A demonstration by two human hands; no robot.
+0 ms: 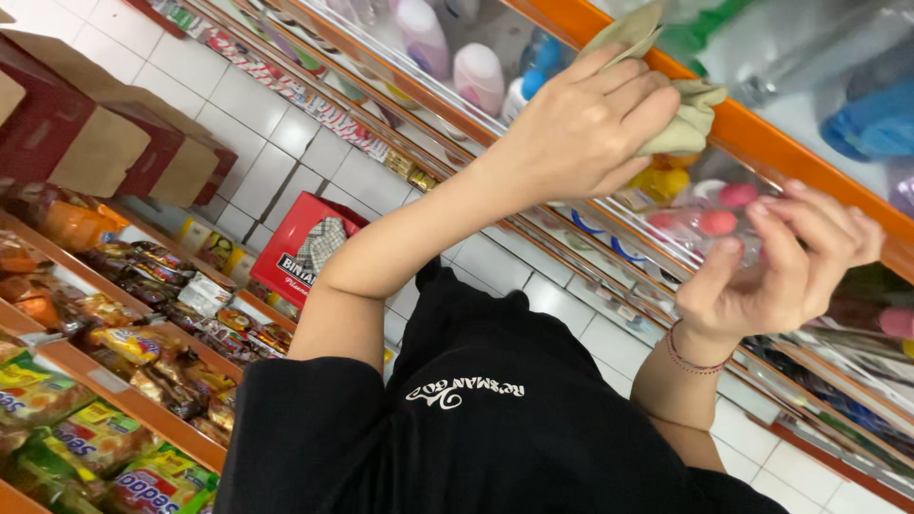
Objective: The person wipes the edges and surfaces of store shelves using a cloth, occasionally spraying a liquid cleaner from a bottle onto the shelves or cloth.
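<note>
L hand (581, 124) clenched round crumpled beige cloth (681, 114), pressed on orange shelf edge (762, 133) at 1 o'clock. R hand (781, 266) at 3 o'clock grasps clear plastic bottle w/ pink cap (709, 224).
</note>
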